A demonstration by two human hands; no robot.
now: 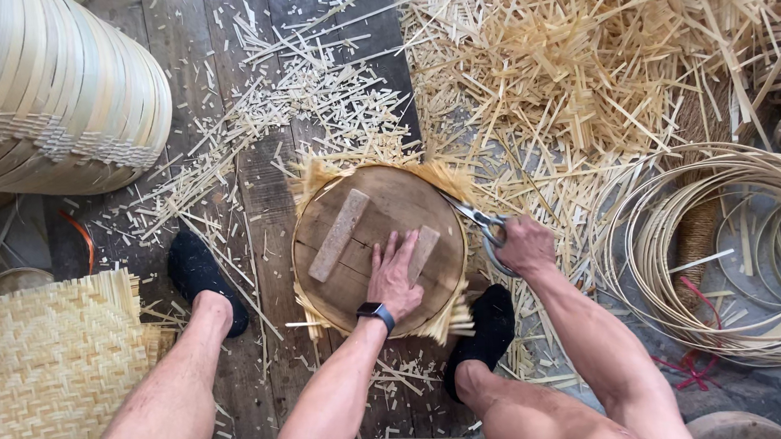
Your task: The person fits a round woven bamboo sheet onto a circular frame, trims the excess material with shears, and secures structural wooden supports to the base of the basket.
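The left hand [394,273] presses flat, fingers spread, on the round wooden disc [379,247] covering a woven bamboo mat. The right hand [526,245], fingers curled through the handles, holds steel scissors [473,216] at the disc's right rim, blades pointing up-left along the edge.

Woven mat [374,313] mostly under round board [354,222]

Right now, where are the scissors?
In the head view, the scissors are in the right hand, at the right edge of the round wooden disc, blades against the bamboo fringe.
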